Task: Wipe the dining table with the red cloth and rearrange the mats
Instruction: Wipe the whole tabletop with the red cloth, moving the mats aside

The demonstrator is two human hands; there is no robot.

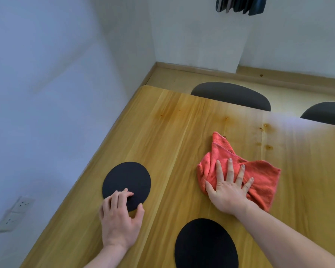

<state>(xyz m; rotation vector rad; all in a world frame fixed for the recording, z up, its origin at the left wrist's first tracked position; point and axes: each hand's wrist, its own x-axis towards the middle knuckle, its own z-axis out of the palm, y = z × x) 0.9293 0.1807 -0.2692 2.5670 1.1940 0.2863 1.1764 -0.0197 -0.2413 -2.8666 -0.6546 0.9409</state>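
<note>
Hands first: the right hand (227, 187) lies flat with fingers spread, pressing the crumpled red microfibre cloth (238, 171) onto the pale wooden surface (182, 122); the left hand (120, 217) rests loosely curled fingertips on the near edge of a round black mat (126, 183). Even palm pressure and overlapping strokes toward the brownish stains (266, 136) beyond the cloth would probably serve best. A second round black mat (205, 246) lies nearer the body.
</note>
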